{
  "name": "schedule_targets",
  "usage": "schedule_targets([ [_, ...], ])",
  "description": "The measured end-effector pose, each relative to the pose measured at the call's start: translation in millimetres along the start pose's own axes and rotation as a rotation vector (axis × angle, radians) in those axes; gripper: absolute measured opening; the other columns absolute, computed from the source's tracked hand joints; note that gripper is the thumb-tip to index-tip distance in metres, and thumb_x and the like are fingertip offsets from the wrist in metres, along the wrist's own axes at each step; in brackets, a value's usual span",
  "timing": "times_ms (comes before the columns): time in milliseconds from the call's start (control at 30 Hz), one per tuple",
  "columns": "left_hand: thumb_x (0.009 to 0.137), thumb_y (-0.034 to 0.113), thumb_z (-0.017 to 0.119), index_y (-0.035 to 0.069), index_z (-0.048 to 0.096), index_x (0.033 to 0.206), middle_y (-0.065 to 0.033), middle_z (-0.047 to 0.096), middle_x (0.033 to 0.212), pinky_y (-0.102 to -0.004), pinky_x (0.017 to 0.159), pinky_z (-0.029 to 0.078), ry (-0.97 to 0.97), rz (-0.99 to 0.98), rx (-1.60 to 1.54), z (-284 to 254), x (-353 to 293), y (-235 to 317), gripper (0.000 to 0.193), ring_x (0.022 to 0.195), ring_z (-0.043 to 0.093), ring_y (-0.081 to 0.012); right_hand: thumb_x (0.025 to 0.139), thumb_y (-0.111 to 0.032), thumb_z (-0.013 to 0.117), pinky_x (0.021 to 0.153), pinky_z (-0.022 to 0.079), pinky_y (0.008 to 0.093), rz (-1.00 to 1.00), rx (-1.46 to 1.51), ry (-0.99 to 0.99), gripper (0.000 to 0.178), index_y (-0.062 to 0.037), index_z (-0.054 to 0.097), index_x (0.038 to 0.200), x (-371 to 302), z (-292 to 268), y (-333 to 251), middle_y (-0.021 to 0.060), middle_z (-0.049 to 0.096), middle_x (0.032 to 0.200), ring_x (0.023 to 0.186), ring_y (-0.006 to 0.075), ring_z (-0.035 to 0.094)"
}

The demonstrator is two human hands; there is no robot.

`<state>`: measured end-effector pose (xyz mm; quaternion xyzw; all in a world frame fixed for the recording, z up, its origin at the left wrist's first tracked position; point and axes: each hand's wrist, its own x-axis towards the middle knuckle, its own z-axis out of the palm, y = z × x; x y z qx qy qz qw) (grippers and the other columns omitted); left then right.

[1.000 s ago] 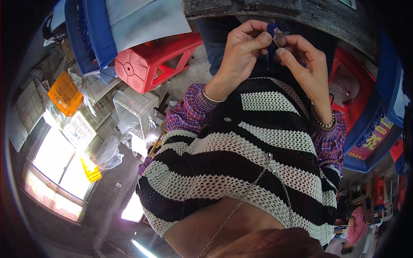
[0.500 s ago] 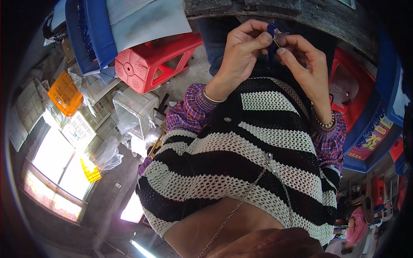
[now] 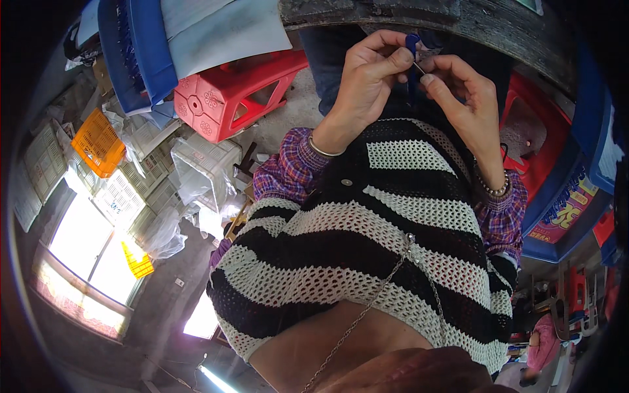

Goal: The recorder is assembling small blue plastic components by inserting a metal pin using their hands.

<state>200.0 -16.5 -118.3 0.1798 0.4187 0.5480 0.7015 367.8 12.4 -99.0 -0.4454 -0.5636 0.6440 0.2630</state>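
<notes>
My left hand (image 3: 375, 75) is closed in a pinch on a small strip of dark blue, ribbon-like material (image 3: 412, 43), whose lower part hangs below the fingertips. Facing it, my right hand (image 3: 462, 84) pinches a thin, pale, needle-like rod (image 3: 419, 68). The rod slants up toward the blue strip at the left thumb. Whether its tip goes into the strip is too small to tell. Both hands are held in front of my lap, just short of the dark table edge.
A worn wooden table (image 3: 472, 29) runs across the top. Red plastic stools (image 3: 213, 105) stand on either side, blue trays (image 3: 149, 56) at left and a blue bin (image 3: 557, 223) at right. Crates (image 3: 98, 142) and plastic bags lie farther left. Another person's pink sleeve (image 3: 542, 344) shows at lower right.
The blue strip and the left fingertips have shifted very slightly left. The thin rod lies at a slightly flatter slant; both hands keep their pinch.
</notes>
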Motion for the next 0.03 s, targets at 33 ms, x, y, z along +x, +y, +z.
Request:
schedule_targets([
  [33, 0.085, 0.01, 0.06, 0.005, 0.058, 0.102, -0.0059, 0.061, 0.095, -0.0227, 0.065, 0.043, -0.003, 0.0, 0.002, -0.7, -0.1, -0.5, 0.017, 0.083, 0.056, -0.0119, 0.085, -0.007, 0.059, 0.067, 0.046, 0.0181, -0.001, 0.0, -0.005, 0.017, 0.0002, 0.06, 0.101, -0.1, -0.5, 0.4, -0.0009, 0.062, 0.084, 0.073, 0.0042, 0.056],
])
